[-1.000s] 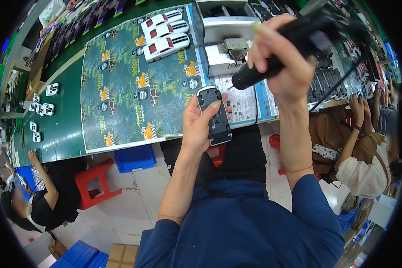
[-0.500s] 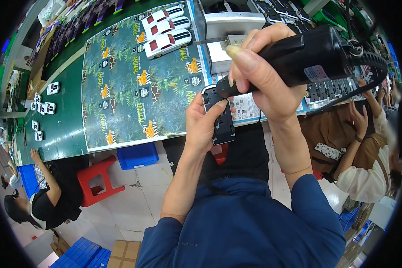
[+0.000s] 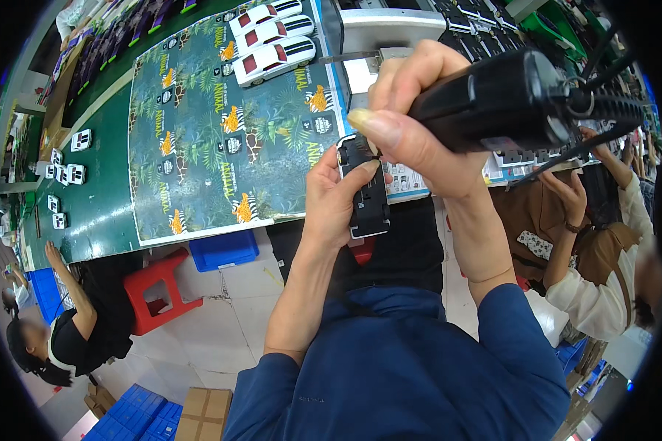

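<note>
Driver (image 3: 485, 103) brought nearer toy car (image 3: 370, 204), right grip (image 3: 435, 143) around driver, left grip (image 3: 331, 197) clamping car

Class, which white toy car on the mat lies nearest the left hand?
The lowest car in view; the other two stand beyond it, farther from the left hand.

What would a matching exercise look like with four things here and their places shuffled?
1. power tool
2. toy car, black side up
3. three white toy cars
4. red stool

A. on the patterned sheet
B. left of the blue bin
C. in the right hand
D. in the left hand

Pairs: 1-C, 2-D, 3-A, 4-B
</note>
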The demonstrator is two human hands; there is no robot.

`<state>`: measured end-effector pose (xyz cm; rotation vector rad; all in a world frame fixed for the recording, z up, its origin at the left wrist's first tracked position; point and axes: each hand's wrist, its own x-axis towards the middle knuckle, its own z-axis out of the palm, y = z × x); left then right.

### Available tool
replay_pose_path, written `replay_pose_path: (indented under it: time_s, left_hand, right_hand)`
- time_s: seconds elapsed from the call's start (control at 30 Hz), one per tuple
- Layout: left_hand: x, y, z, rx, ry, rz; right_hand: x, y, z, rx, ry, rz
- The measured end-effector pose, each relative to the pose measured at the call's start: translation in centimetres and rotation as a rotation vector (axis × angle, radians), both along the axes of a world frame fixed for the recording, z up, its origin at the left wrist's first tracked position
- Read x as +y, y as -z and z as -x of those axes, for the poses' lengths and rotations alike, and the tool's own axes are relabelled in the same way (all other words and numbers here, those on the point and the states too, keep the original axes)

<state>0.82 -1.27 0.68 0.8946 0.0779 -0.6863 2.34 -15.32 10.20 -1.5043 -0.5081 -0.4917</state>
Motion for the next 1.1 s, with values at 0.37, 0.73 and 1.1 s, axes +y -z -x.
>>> replay_pose_path:
  time_s: [0.37,0.73,1.1]
  left_hand:
    - [0.2,0.3,0.0,0.021,0.009,0.061]
    - [0.1,0.4,0.1,-0.001,-0.09,0.134]
    - [1.0,1.1,-0.3,0.047,-0.068,0.315]
  right_hand:
    - [0.2,0.3,0.4,0.005,0.016,0.024]
    - [-0.2,-0.4,1.3,-0.061,0.051,0.005]
    - [-3.2,-3.7,-2.4,-0.126,0.348,-0.162]
